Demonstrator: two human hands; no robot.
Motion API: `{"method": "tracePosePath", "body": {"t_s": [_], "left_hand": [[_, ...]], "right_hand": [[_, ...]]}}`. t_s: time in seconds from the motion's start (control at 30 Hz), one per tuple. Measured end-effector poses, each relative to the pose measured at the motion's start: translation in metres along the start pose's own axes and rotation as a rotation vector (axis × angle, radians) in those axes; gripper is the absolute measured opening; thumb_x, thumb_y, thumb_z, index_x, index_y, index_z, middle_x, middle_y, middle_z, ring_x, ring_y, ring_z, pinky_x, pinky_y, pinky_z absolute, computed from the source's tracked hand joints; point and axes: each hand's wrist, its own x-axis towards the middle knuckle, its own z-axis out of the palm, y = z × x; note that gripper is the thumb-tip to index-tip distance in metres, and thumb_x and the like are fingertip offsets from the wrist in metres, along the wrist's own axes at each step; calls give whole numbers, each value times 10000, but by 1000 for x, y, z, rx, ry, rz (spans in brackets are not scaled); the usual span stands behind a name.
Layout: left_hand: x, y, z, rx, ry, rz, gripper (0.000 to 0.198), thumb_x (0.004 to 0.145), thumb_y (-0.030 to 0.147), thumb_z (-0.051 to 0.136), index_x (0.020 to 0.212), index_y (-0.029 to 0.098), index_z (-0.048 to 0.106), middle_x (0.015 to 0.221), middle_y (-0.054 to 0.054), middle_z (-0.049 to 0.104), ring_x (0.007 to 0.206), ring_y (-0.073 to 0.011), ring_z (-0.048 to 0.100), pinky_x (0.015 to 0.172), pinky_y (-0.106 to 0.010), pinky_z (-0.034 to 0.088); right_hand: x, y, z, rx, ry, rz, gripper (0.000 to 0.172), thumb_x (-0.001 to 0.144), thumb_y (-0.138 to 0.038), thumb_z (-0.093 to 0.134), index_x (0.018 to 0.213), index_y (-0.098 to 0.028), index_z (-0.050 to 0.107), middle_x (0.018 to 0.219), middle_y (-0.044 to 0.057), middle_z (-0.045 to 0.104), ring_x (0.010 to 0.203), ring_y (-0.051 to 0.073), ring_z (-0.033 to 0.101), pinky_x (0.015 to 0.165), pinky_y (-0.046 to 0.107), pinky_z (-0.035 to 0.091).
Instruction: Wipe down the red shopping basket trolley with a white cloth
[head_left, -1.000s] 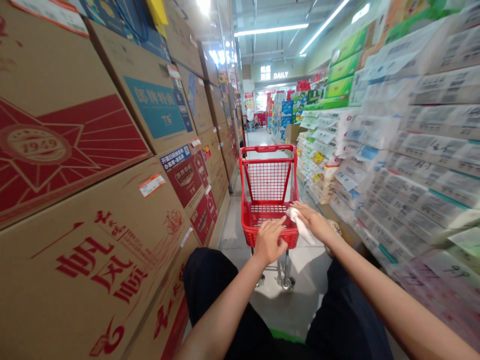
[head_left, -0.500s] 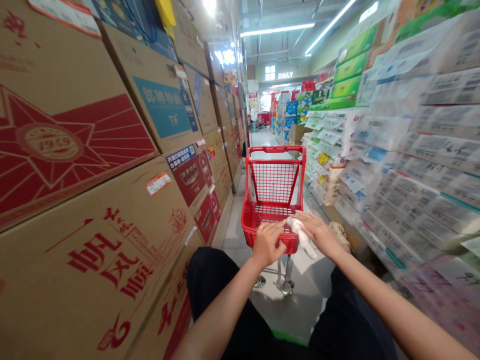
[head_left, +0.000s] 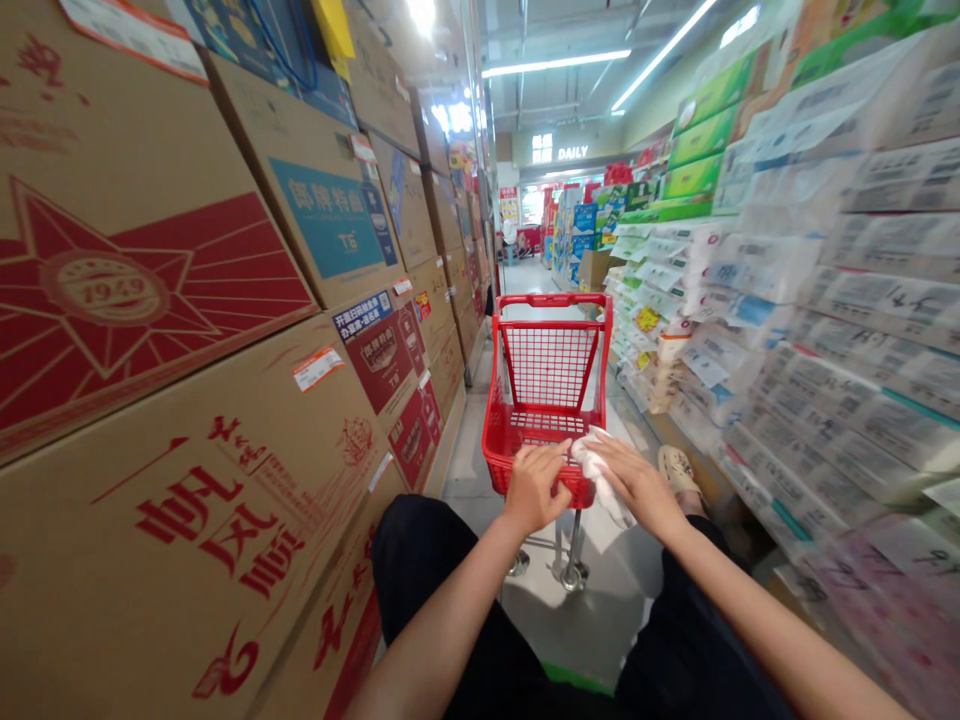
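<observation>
A small red plastic shopping cart (head_left: 551, 365) stands in front of my knees, its basket holding nothing I can see. My left hand (head_left: 534, 487) is closed over the near rim of the basket, fingers on top and thumb below. On the right corner of that rim my right hand (head_left: 637, 482) presses a crumpled white cloth (head_left: 598, 465) with its fingers. One end of the cloth hangs below the hand.
Stacked cardboard cartons (head_left: 247, 480) wall the left side closely. Packs of tissue paper (head_left: 847, 330) are piled on the right. The tiled aisle floor (head_left: 532, 275) runs ahead between them. My shoe (head_left: 679, 468) is beside the right-hand stack.
The cloth has shifted slightly left and spread out under my right hand, which has moved a little with it. My left hand stays on the rim. More of my shoe shows.
</observation>
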Motion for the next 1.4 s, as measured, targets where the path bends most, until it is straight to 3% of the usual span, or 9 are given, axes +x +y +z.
{"method": "tracePosePath", "body": {"t_s": [0.1,0.3,0.57,0.67,0.77,0.97,1.13,1.27,1.4], "left_hand": [[0,2,1,-30,-1,-4,239,775,169,583,1000,237,622,1446,-24,572,1208,-222,577,1108,-452,333],[1,0,0,-51,-18,6,240,762,168,605,989,242,633,1446,-29,572,1217,-227,578,1104,-452,342],[-5,-39,-32,30,-61,-51,164,876,267,596,1024,277,666,1402,0,610,1265,-217,557,1173,-487,284],[-5,-32,-28,167,26,-123,405,940,441,561,1296,250,591,1530,-75,472,1434,-281,391,1220,-571,180],[-5,-17,-13,220,49,-124,739,935,549,542,1516,135,351,1603,-173,321,1505,-333,248,1211,-585,214],[-6,-5,4,213,-31,-36,746,967,538,483,1557,130,276,1590,-177,348,1404,-321,432,1160,-505,351],[-4,0,7,248,-33,19,692,990,451,471,1581,178,235,1620,-105,311,1479,-283,329,1204,-484,302],[-5,4,8,270,-29,26,688,990,393,482,1586,174,216,1644,-90,251,1530,-271,200,1233,-502,244],[-9,3,6,266,-12,25,663,999,346,452,1586,158,209,1632,-98,279,1528,-255,212,1241,-501,241]], "right_hand": [[3,13,-5,-3,-40,-7,425,1027,-309,413,1441,-289,507,1446,28,568,1425,229,421,1207,545,311],[38,45,-6,-27,-12,98,402,1036,-347,370,1363,-269,590,1393,40,614,1383,243,479,1183,558,347],[33,-9,24,-59,67,-40,395,1022,-298,425,1386,-240,569,1398,37,611,1415,227,438,1191,510,359],[36,-29,34,-73,78,-80,390,1012,-285,449,1378,-243,577,1367,41,635,1385,229,477,1189,516,362],[39,-35,34,-94,70,-97,415,1008,-280,451,1411,-252,548,1374,46,629,1364,227,503,1181,515,374],[49,5,7,-173,-24,-60,424,1016,-314,424,1424,-287,536,1381,32,623,1347,226,521,1188,540,331],[61,36,-6,-227,10,76,407,1026,-327,376,1338,-241,622,1337,61,655,1341,250,527,1168,552,356],[45,11,1,-204,43,31,413,1021,-316,396,1356,-198,607,1359,75,638,1367,245,499,1175,504,379],[23,-18,8,-157,40,-79,419,1005,-296,447,1403,-239,564,1384,46,620,1366,232,501,1191,489,374]]}}
